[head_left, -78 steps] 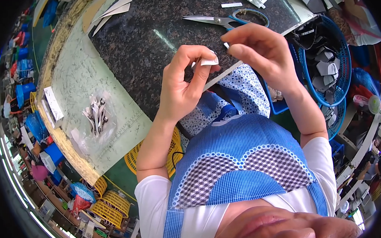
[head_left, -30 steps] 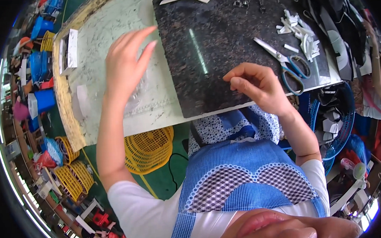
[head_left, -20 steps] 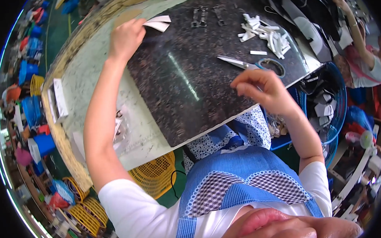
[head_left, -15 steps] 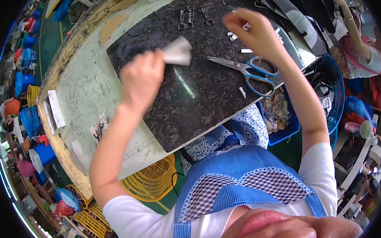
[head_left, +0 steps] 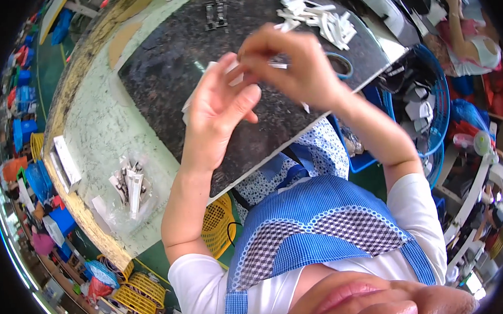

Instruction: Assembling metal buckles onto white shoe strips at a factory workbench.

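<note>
My left hand [head_left: 217, 105] is turned palm up over the dark stone slab, its fingers curled around a thin white piece [head_left: 235, 76] whose edge also shows behind the hand. My right hand [head_left: 295, 66] meets its fingertips with thumb and fingers pinched; what they hold, if anything, is too small to make out. Beneath the right hand lie scissors, mostly hidden, with one blue handle loop [head_left: 340, 66] showing. Beyond that hand spreads a loose pile of white strips [head_left: 318, 20]. Small metal-looking buckles [head_left: 216, 14] lie at the slab's far edge.
The dark slab [head_left: 157, 93] rests on a pale worn table [head_left: 96, 117]. A clear bag of white pieces [head_left: 131, 189] lies at left. Blue baskets [head_left: 443, 98] stand right of the table and a yellow basket [head_left: 218, 224] below its front edge. Another person [head_left: 467, 37] works at far right.
Both hands have come together over the slab: the left moved right and turned palm up, the right moved left and nearer. My view has shifted, showing the strip pile and the bag more fully.
</note>
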{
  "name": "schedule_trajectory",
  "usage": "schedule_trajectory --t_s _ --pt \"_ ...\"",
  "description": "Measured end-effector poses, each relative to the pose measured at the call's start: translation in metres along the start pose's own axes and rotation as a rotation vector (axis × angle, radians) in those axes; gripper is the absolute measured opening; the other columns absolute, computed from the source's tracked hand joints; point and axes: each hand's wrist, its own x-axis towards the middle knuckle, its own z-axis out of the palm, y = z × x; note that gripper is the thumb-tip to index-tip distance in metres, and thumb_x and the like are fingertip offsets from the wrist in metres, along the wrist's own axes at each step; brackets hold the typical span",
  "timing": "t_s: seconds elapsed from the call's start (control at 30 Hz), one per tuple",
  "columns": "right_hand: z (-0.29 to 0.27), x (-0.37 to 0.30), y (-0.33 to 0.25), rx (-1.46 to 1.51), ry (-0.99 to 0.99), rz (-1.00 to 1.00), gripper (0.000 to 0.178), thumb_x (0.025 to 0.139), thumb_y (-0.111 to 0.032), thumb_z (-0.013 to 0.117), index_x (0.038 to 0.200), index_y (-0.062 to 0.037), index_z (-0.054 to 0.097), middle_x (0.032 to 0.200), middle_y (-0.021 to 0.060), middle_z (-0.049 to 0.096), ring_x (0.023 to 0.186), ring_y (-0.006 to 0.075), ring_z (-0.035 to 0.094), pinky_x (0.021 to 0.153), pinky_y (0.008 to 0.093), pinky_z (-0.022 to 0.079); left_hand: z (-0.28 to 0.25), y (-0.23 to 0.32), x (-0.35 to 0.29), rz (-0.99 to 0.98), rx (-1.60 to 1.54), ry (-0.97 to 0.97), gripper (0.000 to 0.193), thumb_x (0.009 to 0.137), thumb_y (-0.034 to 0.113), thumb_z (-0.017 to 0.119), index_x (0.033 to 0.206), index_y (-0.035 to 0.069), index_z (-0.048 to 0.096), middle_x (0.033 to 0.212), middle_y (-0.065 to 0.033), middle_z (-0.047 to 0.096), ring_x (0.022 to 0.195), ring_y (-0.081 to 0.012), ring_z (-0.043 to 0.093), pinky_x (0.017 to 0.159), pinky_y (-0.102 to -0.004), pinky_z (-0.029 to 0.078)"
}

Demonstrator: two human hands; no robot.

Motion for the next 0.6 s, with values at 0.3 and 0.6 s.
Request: schedule_trajectory --t_s 0.3,0.6 --pt "0.013 -0.091 -0.025 0.765 0.249 0.581 0.011 0.091 -0.009 0.068 0.097 -0.0002 0.069 0.103 0.0038 0.058 0.086 0.0082 0.058 0.070 0.0209 0.049 0.009 -0.049 -0.020 -0.260 -0.160 -0.340 0.025 0.092 0.001 0.064 0.117 0.003 0.059 0.104 -0.0057 0.067 0.093 -0.0099 0.066 0.079 -0.0238 0.055" --pt "-0.081 -0.026 0.046 -0.779 -0.025 0.253 0.015 0.079 -0.021 0.073 0.086 -0.0075 0.072 0.088 0.0089 0.066 0.087 0.0282 0.063 0.078 0.0389 0.051 0.011 -0.032 -0.041 -0.054 0.222 -0.061 0.016 0.098 0.013 0.059 0.105 -0.002 0.062 0.108 -0.0087 0.065 0.095 -0.0187 0.069 0.079 -0.0276 0.058"
